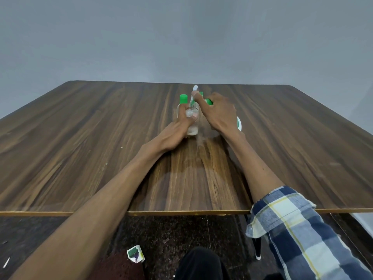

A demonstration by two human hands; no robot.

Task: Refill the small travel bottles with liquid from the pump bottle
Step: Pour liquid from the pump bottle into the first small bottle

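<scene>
My left hand [181, 123] is wrapped around a small clear travel bottle [192, 118] that stands uncapped on the wooden table [101, 138]. My right hand [219, 113] lies over the pump bottle [238, 123], whose white and green body is mostly hidden behind the hand. Its forefinger rests on the white pump head [194, 89], which reaches over the small bottle's mouth. A second small bottle with a green cap [183, 99] stands just behind my left hand.
The table's near edge [181, 212] runs across the lower part of the view. Below it lies a dark speckled floor with a torn green and white wrapper [135, 254]. A grey wall rises behind the table.
</scene>
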